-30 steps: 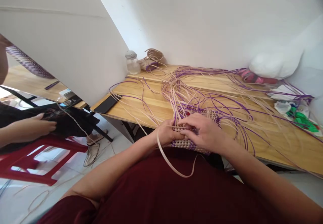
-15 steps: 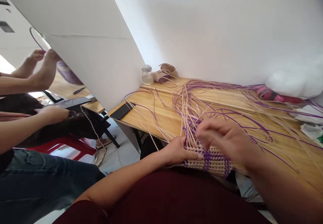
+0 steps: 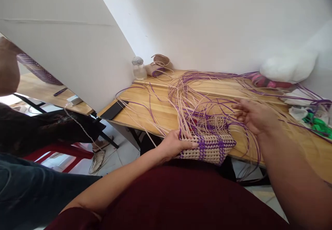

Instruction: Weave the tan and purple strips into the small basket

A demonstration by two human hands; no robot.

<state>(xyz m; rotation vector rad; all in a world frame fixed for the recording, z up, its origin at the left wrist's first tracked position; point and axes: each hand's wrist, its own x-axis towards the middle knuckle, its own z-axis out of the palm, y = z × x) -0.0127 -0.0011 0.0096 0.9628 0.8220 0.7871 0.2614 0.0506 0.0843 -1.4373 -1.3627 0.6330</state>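
A woven piece in beige and purple (image 3: 210,148) lies at the table's front edge, against my body. My left hand (image 3: 175,145) grips its left end, thumb on top and fingers beneath or behind. Long loose beige and purple strands (image 3: 185,100) rise from the weave and spread back over the wooden table (image 3: 160,110). To the right of the piece, my right hand (image 3: 250,116) is raised above the strands with its fingers apart and curled a little. I see nothing held in it.
A black phone (image 3: 114,110), a glass jar (image 3: 139,68) and a small woven basket (image 3: 158,67) stand at the left and back. White bags (image 3: 289,65) and green material (image 3: 317,122) lie at right. Another person's arm (image 3: 9,67) shows beyond the partition (image 3: 59,36).
My right hand has moved away from the weave to the right, and its fingers have spread. More of the woven piece shows. The whole view has shifted right.
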